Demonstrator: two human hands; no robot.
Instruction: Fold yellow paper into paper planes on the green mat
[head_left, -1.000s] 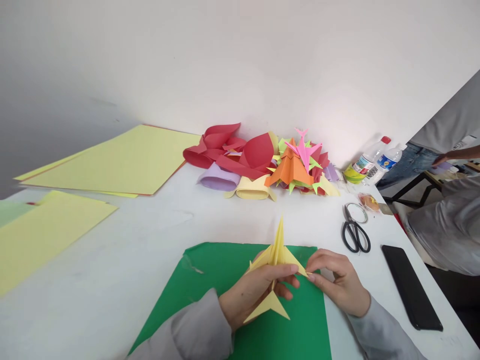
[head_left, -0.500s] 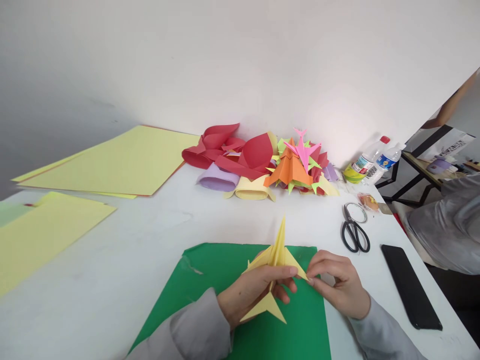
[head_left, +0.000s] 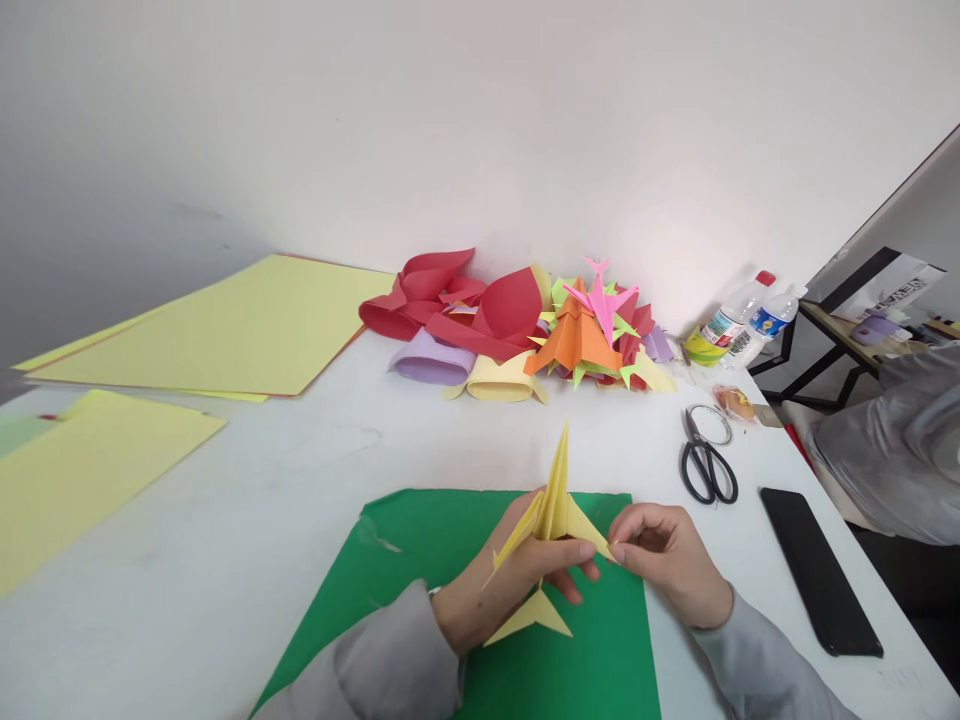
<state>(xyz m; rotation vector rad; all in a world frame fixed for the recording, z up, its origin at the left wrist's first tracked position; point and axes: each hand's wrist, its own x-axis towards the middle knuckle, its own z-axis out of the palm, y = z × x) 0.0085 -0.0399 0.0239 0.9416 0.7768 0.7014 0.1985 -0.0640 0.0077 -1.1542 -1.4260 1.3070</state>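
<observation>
The left hand (head_left: 502,585) has its fingers closed round the middle of a yellow paper plane (head_left: 555,510), thumb laid over the inner part of the right wing. The plane is held above a green sheet (head_left: 592,660) on the white counter (head_left: 300,480) — left wing tilted on edge, slim pleated nose pointing away, forked tail below the hand, right wing tapering to a point. There the right hand (head_left: 671,560) pinches the wingtip between thumb and forefinger, though the exact contact seems partly hidden.
</observation>
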